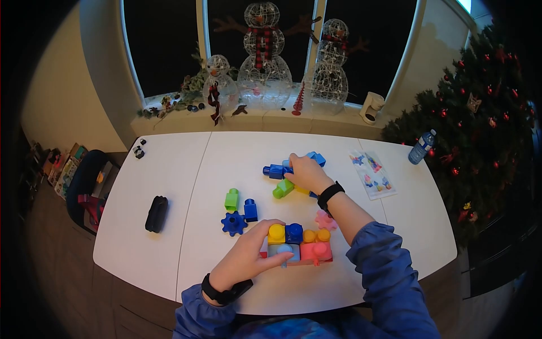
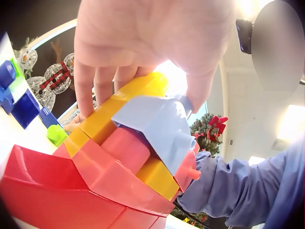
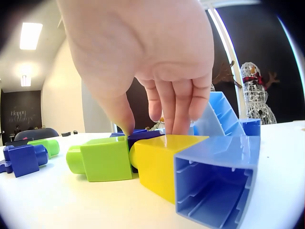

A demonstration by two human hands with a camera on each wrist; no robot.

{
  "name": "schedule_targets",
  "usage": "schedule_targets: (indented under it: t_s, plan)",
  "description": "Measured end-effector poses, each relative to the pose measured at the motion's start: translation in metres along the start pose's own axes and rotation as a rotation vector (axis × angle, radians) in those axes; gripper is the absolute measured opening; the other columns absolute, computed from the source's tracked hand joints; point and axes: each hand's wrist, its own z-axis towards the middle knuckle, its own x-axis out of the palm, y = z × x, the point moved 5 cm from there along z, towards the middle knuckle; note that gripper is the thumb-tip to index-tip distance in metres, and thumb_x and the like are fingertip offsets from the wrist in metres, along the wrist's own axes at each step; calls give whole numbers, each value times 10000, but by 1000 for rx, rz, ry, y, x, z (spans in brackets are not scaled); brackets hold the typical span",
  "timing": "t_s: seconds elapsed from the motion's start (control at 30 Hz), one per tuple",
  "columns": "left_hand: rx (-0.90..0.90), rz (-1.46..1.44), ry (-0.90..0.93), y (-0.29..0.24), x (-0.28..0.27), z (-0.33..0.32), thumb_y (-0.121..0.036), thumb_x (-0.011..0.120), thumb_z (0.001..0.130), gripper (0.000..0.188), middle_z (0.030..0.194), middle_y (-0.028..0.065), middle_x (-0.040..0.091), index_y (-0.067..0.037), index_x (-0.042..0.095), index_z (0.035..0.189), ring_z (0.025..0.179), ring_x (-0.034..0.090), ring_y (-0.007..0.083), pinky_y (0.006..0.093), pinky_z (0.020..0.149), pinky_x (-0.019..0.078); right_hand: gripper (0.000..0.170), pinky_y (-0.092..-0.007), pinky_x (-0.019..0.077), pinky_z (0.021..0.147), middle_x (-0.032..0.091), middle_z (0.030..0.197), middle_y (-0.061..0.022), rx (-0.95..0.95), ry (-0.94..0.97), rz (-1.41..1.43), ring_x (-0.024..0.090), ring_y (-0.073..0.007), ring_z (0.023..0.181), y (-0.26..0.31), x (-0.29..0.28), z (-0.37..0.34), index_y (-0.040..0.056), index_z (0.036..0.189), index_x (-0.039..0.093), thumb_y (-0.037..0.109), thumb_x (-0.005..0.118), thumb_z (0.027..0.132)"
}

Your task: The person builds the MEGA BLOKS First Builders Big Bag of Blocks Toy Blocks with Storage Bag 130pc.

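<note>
Nearest, by the table's [image 1: 147, 265] front edge, the left hand [image 1: 245, 257] grips a stack of toy blocks [image 1: 309, 250], thumb in front, fingers behind. Beyond it, the right hand [image 1: 309, 174] reaches down over loose pieces, thumb and fingers about a dark blue block [image 3: 147, 135]; whether they pinch it, I cannot tell. Beside it lie a lime block [image 3: 107, 160], a yellow block [image 3: 164, 157] and a hollow blue block [image 3: 219, 155]. All should be light, stiff, slick plastic, best taken by flat sides; the stack, held low, might pop apart. Farthest, wire snowmen [image 1: 262, 76] stand on the windowsill [image 1: 327, 121].
</note>
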Motion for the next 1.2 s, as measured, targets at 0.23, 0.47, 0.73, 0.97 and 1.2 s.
schedule_targets:
  t_s: [0.23, 0.47, 0.73, 0.97, 1.2]
  plan:
    - [66, 1, -36, 4, 0, -1, -316, 833, 878, 647, 1303, 201, 630, -13, 540, 1370, 1199, 625, 357, 376, 1030, 483, 388, -481, 579, 826, 730, 971, -238, -10, -13, 83, 708, -433, 952, 6, -14, -6, 0, 1127, 584, 175, 751, 824]
    - [53, 8, -35, 2, 0, 0, -331, 833, 878, 652, 1283, 213, 643, -15, 544, 1370, 1178, 635, 371, 379, 1014, 496, 513, -352, 584, 843, 699, 1083, -148, -2, -147, 635, 737, -243, 926, 40, -97, -95, 59, 1297, 568, 74, 781, 831]
    - [-2, -24, -7, 4, 1, -1, -288, 845, 865, 661, 1345, 178, 616, -23, 541, 1389, 1263, 600, 319, 370, 1085, 446, 443, -324, 574, 871, 697, 1201, -117, -241, -118, 675, 724, -203, 908, 67, -108, -182, 57, 1286, 644, 23, 776, 865]
    - [23, -5, -11, 8, 2, -1, -274, 842, 867, 652, 1349, 169, 615, -20, 542, 1387, 1273, 598, 301, 370, 1094, 442, 265, -332, 574, 829, 727, 1190, -143, -313, -91, 646, 722, -260, 917, 68, -96, -192, 16, 1174, 716, 62, 763, 918]
    - [15, -14, -12, 10, 3, -1, -265, 836, 874, 647, 1357, 157, 613, -16, 536, 1392, 1280, 592, 276, 363, 1103, 438, 185, -346, 566, 849, 738, 1121, -138, -285, -12, 731, 720, -264, 931, 53, -102, -170, 25, 1137, 715, 96, 706, 966]
